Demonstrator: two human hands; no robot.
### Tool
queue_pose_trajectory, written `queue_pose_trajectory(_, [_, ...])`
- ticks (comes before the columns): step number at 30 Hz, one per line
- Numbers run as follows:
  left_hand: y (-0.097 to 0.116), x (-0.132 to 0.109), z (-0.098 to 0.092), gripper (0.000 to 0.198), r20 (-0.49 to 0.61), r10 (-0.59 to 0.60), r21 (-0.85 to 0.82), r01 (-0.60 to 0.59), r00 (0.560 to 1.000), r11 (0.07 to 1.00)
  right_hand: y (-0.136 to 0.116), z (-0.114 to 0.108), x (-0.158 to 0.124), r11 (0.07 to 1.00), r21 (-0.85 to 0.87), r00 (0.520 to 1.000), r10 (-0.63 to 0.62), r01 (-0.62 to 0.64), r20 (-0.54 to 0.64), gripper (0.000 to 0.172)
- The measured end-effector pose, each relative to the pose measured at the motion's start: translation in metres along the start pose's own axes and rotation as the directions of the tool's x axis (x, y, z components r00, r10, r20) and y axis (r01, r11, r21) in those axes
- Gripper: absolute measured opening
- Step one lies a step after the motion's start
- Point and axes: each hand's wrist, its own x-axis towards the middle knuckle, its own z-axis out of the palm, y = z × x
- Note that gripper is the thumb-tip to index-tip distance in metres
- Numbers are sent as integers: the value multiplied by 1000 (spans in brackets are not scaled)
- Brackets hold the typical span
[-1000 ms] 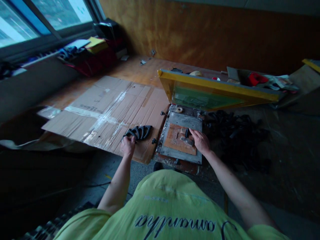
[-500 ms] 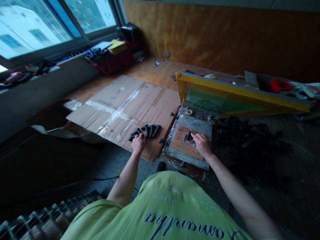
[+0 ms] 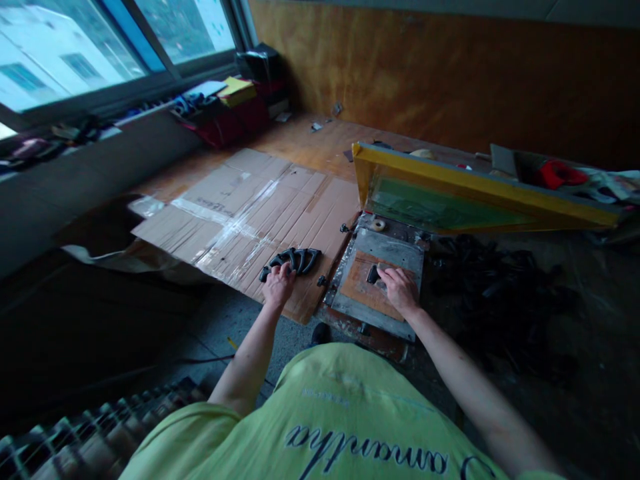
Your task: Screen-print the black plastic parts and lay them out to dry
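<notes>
While the brown cardboard sheet (image 3: 310,213) lay unmoved, the right hand (image 3: 401,290) had shifted slightly left over the orange-brown wooden board (image 3: 355,287). The left hand (image 3: 279,283) touched curved black pieces (image 3: 305,261), grip undeterminable; right fingertips pinched a short black piece (image 3: 373,274) from its right.

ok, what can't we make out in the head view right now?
All head view:
Left grip: its back hides whether it holds or only touches the black parts.
Right grip: covers one end of the black piece.
Dark pile: shadow merges single pieces.
Box: yellow frame hides its lower front.
Small print: too blurred.
</notes>
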Motion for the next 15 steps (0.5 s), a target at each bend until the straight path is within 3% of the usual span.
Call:
queue_pose_trajectory(5, [27,-16,5,57,-137,-20,35,25,990,999,1,5,-1,1000,-4,1000,-7,7,-8,41])
queue_pose_trajectory(11, [57,0,18,71,15,-111,-52,112,994,992,3,13,-2,998,-20,987,-67,65,-148,43])
queue_pose_trajectory(15, [61,18,21,62,31,-176,-74,178,984,981,8,20,-3,994,-27,964,-113,110,-240,44])
